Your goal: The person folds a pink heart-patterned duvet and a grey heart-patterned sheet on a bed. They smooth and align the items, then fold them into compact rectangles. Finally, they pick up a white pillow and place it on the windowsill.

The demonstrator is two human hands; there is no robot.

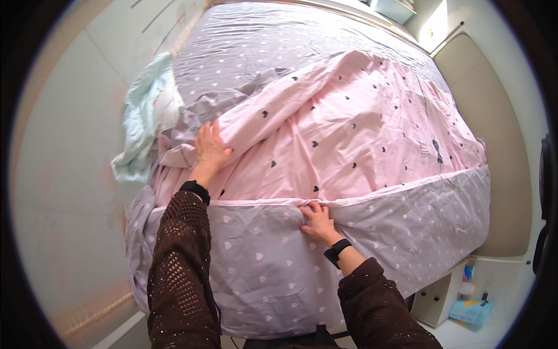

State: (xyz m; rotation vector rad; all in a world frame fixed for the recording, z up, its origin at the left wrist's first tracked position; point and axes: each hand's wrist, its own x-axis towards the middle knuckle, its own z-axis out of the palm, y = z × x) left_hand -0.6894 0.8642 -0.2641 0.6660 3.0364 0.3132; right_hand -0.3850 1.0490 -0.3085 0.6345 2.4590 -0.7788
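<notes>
A pink quilt cover (pixel 335 144) with dark hearts lies spread on a bed, its near part folded back to show a grey side (pixel 270 257) with pale hearts. My left hand (pixel 211 146) rests with fingers spread on the pink and grey folds at the left. At the middle of the pink-edged fold, my right hand (pixel 319 221) has its fingertips on the seam, pinching the fabric. Beyond the quilt cover, a grey heart-print sheet (pixel 261 35) covers the bed. Both wrists wear black bands.
A pale green quilted cloth (pixel 146 118) hangs at the bed's left edge, beside the wall. The beige padded headboard (pixel 492 144) stands on the right. Below it are a small cabinet (pixel 436 301) and a blue plastic package (pixel 471 312) on the floor.
</notes>
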